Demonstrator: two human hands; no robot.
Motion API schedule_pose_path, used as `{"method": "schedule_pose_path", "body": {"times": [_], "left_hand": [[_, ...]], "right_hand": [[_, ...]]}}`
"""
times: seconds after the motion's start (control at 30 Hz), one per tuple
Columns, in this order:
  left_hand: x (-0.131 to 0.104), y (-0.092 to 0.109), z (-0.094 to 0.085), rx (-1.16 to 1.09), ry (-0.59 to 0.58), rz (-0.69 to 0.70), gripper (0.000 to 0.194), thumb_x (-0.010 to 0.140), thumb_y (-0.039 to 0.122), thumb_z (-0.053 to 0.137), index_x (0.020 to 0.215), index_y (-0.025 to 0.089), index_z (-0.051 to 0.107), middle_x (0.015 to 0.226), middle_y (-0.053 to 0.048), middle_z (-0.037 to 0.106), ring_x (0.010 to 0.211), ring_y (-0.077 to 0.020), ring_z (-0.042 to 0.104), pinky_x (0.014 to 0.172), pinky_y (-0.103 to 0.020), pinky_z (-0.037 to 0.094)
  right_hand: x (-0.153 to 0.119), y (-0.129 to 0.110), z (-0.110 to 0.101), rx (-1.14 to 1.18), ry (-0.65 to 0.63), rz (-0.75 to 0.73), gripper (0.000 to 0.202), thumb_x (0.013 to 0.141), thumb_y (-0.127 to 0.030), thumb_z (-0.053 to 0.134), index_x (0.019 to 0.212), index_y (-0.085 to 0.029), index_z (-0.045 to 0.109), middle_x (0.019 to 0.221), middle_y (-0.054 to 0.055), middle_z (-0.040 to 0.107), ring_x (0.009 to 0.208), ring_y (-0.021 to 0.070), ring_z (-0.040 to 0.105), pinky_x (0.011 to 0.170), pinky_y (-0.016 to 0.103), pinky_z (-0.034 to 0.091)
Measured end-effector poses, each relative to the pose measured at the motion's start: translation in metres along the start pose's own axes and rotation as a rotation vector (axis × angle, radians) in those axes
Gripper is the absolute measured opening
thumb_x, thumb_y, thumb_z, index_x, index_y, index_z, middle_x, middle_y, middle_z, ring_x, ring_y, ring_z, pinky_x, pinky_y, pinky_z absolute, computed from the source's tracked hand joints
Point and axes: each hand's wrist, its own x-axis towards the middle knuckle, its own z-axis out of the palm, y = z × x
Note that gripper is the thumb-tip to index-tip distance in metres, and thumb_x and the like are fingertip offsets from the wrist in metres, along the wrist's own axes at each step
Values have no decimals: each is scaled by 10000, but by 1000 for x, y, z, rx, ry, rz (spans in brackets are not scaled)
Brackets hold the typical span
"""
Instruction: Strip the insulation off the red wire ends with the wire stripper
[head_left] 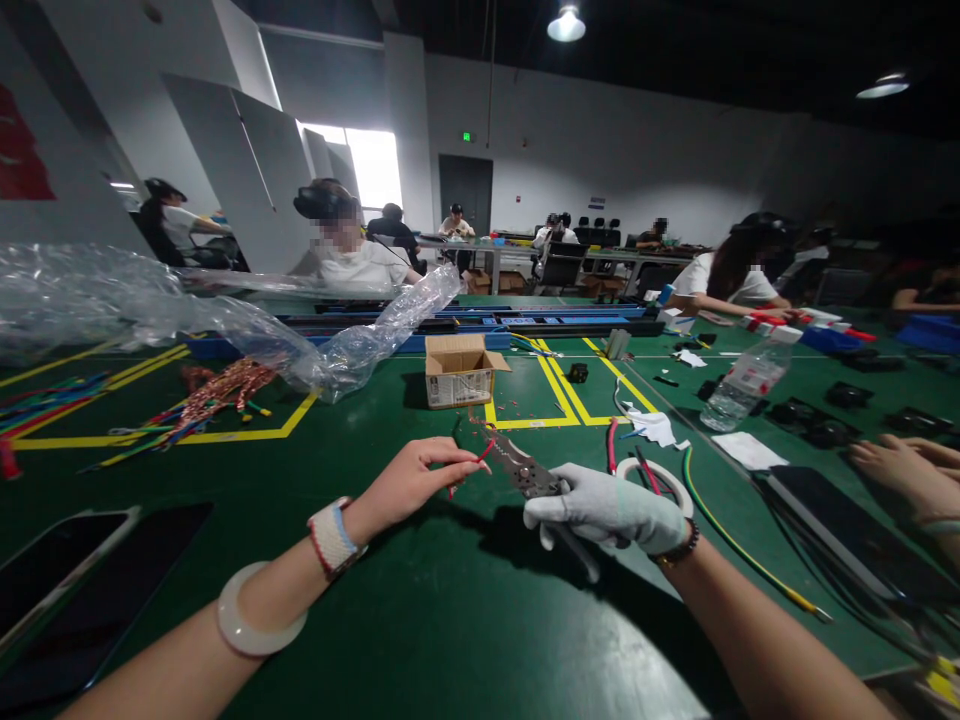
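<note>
My bare left hand (pixel 420 480) pinches a short red wire (pixel 486 452) between thumb and fingers. In a grey-white glove, my right hand (pixel 592 508) is wrapped round the handles of a pair of wire strippers (pixel 521 468). The notched metal jaws point up and left, and the red wire's end is close to them. I cannot tell whether the jaws grip it. Just beyond stands an open cardboard box (pixel 459 385), with small reddish scraps on the green table (pixel 420 640) beside it.
Stripped copper wires (pixel 225 395) lie at left beside clear plastic wrap (pixel 360 345). Two dark phones (pixel 112 610) are at lower left. To the right are a white tape roll (pixel 679 485), a green-yellow cable (pixel 739 555), a water bottle (pixel 742 385) and another person's hands (pixel 904 470).
</note>
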Motion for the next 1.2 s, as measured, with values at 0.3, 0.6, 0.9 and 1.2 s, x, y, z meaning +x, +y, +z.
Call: {"method": "schedule_pose_path", "body": {"times": [0.3, 0.6, 0.9, 1.2], "left_hand": [[0, -1, 6, -4, 41, 1, 245, 873, 323, 569, 777, 168, 733, 679, 4, 594, 655, -132, 567, 654, -236, 425], [-1, 1, 8, -182, 53, -170, 268, 852, 360, 575, 922, 160, 739, 681, -17, 695, 679, -170, 640, 718, -272, 481], [-2, -20, 21, -443, 149, -237, 378, 854, 472, 561, 1004, 145, 678, 632, 13, 588, 577, -141, 582, 602, -269, 480], [-5, -37, 33, -437, 25, -341, 436, 858, 495, 537, 1081, 135, 642, 533, 76, 416, 468, -86, 393, 491, -214, 330]], "right_hand": [[3, 3, 4, -53, 49, -21, 398, 801, -540, 611, 879, -150, 596, 677, -8, 638, 337, 27, 388, 286, 147, 266], [7, 7, -14, -644, 493, -182, 216, 841, -383, 575, 954, -199, 569, 791, -4, 617, 598, 109, 554, 515, 211, 432], [-26, 7, -49, -897, 407, -197, 393, 765, -122, 521, 1130, -230, 618, 1057, 56, 671, 922, 190, 621, 823, 303, 484], [-33, -25, -52, -637, 594, -273, 455, 875, -387, 525, 1297, -225, 470, 1011, 65, 670, 785, 192, 653, 690, 304, 516]]}}
